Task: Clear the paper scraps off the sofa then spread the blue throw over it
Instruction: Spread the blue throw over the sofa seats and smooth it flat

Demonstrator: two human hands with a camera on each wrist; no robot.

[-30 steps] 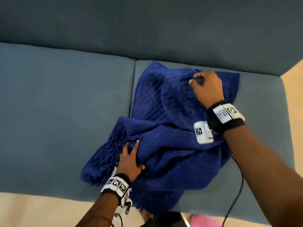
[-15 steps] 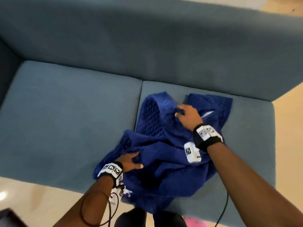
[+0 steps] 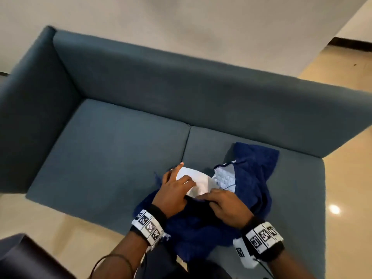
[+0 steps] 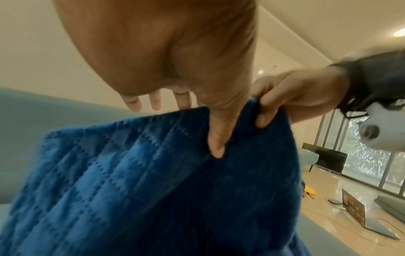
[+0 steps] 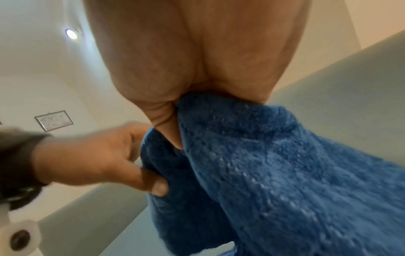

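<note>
The blue quilted throw (image 3: 255,178) lies bunched on the right seat cushion of the grey-blue sofa (image 3: 112,158). Part of it is raised off the seat, and its pale underside (image 3: 195,183) faces me. My left hand (image 3: 175,191) pinches the raised edge, with the thumb (image 4: 215,138) on the blue face and the fingers behind. My right hand (image 3: 227,204) grips the same edge close beside it, with fabric bunched in its palm (image 5: 197,107). The rest of the throw (image 4: 153,190) hangs down from both hands. I see no paper scraps on the cushions.
The sofa has a tall backrest (image 3: 201,93) and a left armrest (image 3: 34,101), with a white wall behind. Glossy tiled floor (image 3: 346,198) runs past its right end. A dark object (image 3: 30,260) sits at lower left. An open laptop (image 4: 359,214) lies on the floor.
Both hands have come together on one edge of the throw and lifted it, which turns the pale underside up. My view has risen and pulled back from the sofa.
</note>
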